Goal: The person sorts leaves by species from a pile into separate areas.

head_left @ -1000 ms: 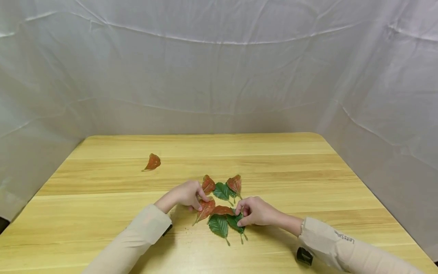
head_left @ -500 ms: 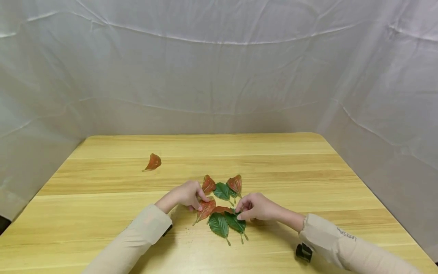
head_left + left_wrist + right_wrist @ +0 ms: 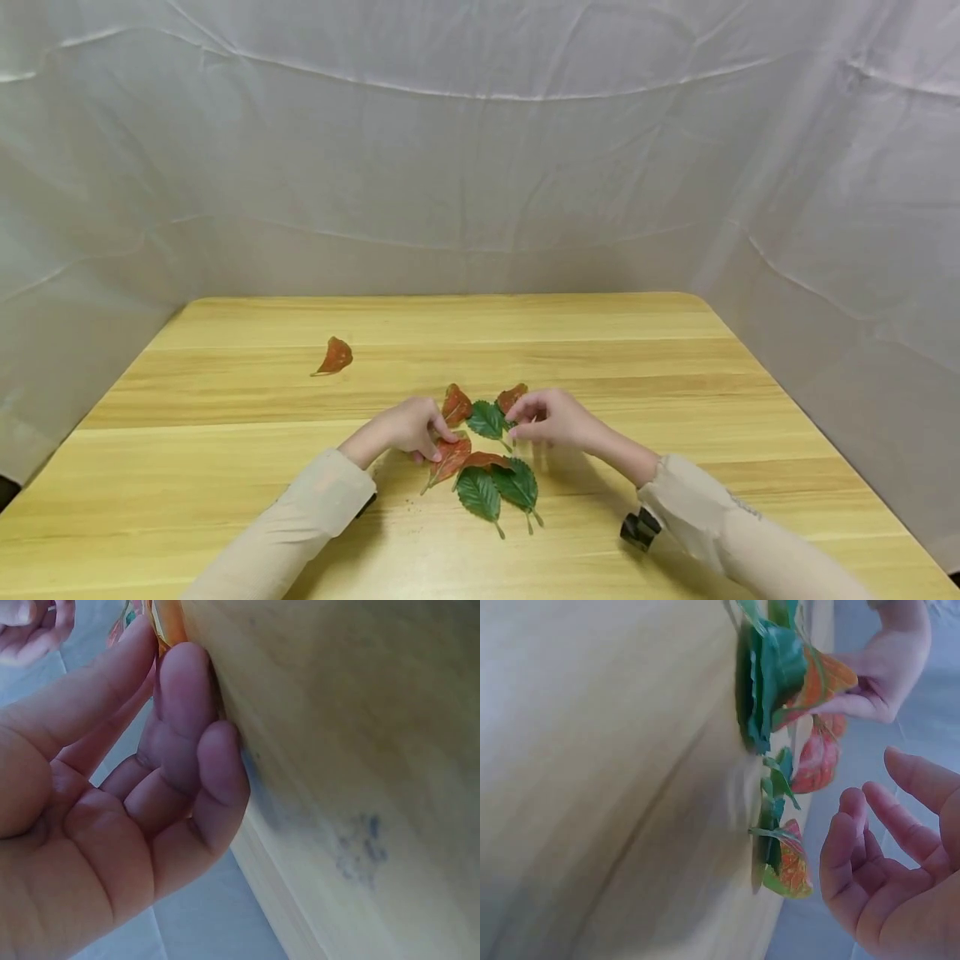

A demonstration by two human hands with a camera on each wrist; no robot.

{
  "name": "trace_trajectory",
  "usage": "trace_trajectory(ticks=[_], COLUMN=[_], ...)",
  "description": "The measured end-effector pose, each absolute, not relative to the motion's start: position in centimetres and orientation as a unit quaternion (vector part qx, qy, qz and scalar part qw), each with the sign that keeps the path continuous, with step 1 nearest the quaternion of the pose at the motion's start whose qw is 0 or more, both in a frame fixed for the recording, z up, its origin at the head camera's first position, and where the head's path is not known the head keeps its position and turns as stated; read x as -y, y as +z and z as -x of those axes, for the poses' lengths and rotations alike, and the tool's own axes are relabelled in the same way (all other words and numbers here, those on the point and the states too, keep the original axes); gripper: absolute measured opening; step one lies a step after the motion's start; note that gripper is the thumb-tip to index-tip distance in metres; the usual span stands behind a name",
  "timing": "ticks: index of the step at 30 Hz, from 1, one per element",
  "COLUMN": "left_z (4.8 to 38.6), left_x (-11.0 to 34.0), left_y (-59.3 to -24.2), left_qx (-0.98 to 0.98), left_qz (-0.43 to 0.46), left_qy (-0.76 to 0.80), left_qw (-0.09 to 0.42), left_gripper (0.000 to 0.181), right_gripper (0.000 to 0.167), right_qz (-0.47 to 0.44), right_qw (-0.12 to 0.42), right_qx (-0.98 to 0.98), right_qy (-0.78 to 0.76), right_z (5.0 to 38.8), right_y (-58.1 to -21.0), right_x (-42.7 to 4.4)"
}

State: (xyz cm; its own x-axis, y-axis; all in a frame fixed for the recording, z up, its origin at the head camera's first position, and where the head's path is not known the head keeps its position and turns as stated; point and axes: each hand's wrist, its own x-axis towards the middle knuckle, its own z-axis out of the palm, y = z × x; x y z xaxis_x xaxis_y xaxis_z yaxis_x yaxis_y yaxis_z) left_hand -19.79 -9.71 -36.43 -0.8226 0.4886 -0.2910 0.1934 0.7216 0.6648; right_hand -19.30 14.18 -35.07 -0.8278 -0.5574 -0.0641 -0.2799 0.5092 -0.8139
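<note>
On the wooden table my left hand (image 3: 412,427) pinches the edge of a red leaf (image 3: 452,460) between thumb and forefinger; the left wrist view shows an orange sliver (image 3: 172,621) of leaf at the fingertips. My right hand (image 3: 558,417) hovers over the upper right of the leaf group, thumb and fingers apart, holding nothing in the right wrist view. It partly hides a red leaf (image 3: 512,396). Beside that lie a green leaf (image 3: 486,418) and another red leaf (image 3: 455,404). Lower down, a red leaf (image 3: 486,459) overlaps two green leaves, one left (image 3: 478,493), one right (image 3: 517,485).
A single red leaf (image 3: 334,356) lies apart at the back left of the table (image 3: 225,500). Pale hanging sheets (image 3: 480,167) enclose the table's back and sides. A black wrist device (image 3: 640,528) sits under my right sleeve.
My right hand has left the lower right green leaf and moved away from me, to the upper right leaves. The left hand stays in place on its red leaf.
</note>
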Motion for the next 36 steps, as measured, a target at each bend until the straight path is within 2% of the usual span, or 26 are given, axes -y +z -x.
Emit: trace_trajectory(ticks=[8,15,36], left_z=[19.9,20.1,20.0], left_x=[9.8,9.8,9.8], left_y=[-36.7,-36.8,-36.7], left_qx=[-0.894,-0.897,-0.897], left_qz=[-0.210,-0.202,-0.203], left_qy=[0.324,0.321,0.320], left_qw=[0.228,0.226,0.226], left_gripper=[0.027,0.027,0.027], right_gripper=[0.022,0.023,0.024], right_qz=[0.226,0.223,0.223], right_qw=[0.154,0.120,0.123], right_qx=[-0.842,-0.843,-0.890], right_qy=[-0.465,-0.475,-0.379], right_z=[20.5,21.4,23.2], right_y=[-34.7,-34.6,-36.6], right_x=[-13.6,-13.0,-11.1])
